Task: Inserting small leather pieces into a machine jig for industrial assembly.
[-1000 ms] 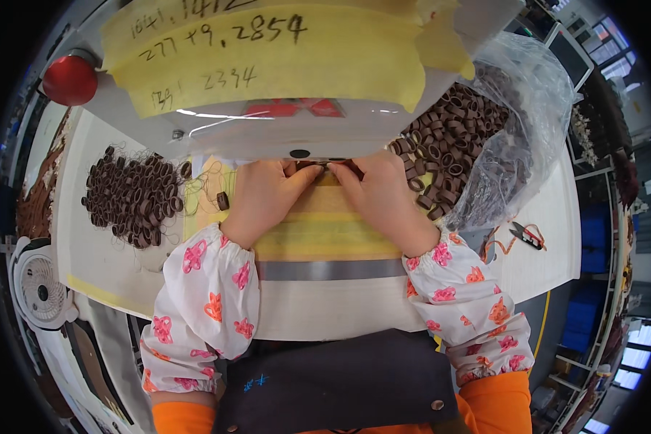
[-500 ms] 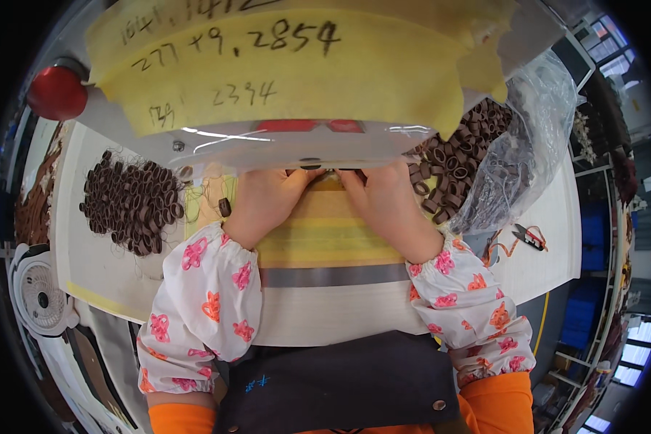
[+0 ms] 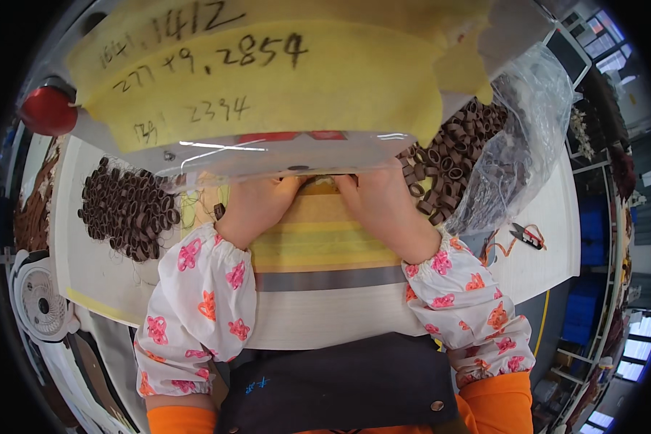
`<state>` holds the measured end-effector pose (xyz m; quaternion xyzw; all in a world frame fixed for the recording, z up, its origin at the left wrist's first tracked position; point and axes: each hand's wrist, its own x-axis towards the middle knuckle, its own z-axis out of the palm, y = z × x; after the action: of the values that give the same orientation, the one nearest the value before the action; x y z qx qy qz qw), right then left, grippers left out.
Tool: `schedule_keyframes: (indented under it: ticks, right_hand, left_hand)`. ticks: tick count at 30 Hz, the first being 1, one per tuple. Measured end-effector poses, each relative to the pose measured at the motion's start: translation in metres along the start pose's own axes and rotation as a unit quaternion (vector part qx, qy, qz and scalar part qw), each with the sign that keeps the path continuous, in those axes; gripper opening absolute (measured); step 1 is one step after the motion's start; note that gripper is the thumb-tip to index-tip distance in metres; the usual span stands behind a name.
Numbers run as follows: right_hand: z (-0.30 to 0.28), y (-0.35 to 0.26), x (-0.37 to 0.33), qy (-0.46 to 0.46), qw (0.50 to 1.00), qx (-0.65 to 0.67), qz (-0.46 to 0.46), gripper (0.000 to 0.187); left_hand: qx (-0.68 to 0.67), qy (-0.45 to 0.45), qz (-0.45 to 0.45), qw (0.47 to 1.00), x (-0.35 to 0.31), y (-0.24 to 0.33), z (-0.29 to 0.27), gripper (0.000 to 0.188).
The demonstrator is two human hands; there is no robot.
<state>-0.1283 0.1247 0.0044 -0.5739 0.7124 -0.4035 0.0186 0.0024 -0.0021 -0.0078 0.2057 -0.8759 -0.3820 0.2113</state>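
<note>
I see both hands, left hand (image 3: pixel 257 206) and right hand (image 3: pixel 380 206), pressed together on the yellow pad (image 3: pixel 318 239) under the clear guard (image 3: pixel 282 155), fingers hidden, grip unclear, brown rings (image 3: pixel 126 210) heaped within reach.

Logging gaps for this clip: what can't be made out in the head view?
- Fingertips of the left hand and right hand: hidden under the clear guard, so what they pinch cannot be told.
- Machine top above the yellow taped sheet: cut off by the upper edge.
- Brown rings inside the plastic bag: blurred by crinkled film.
- Small tool with orange cord: too small to identify.
</note>
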Motion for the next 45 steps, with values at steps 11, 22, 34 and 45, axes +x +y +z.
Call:
schedule_keyframes:
  ticks: [11, 22, 34, 45]
  right_hand:
    - [0.002, 0.002, 0.005, -0.009, 1.0, -0.008, -0.003, 0.009]
    - [0.003, -0.003, 0.005, -0.028, 0.999, 0.0, 0.023, 0.012]
    - [0.007, 0.004, -0.001, 0.003, 0.999, 0.035, 0.031, 0.013]
    - [-0.079, 0.015, -0.012, 0.033, 0.962, -0.27, -0.002, 0.013]
  left_hand:
    - [-0.014, -0.001, -0.022, 1.0, 0.0, -0.001, -0.002, 0.016]
    - [-0.004, 0.01, -0.073, 0.997, -0.004, 0.009, -0.007, 0.023]
    - [-0.035, 0.06, -0.057, 0.996, -0.002, 0.005, 0.003, 0.029]
    - [0.229, 0.116, 0.043, 0.966, -0.067, -0.032, -0.075, 0.024]
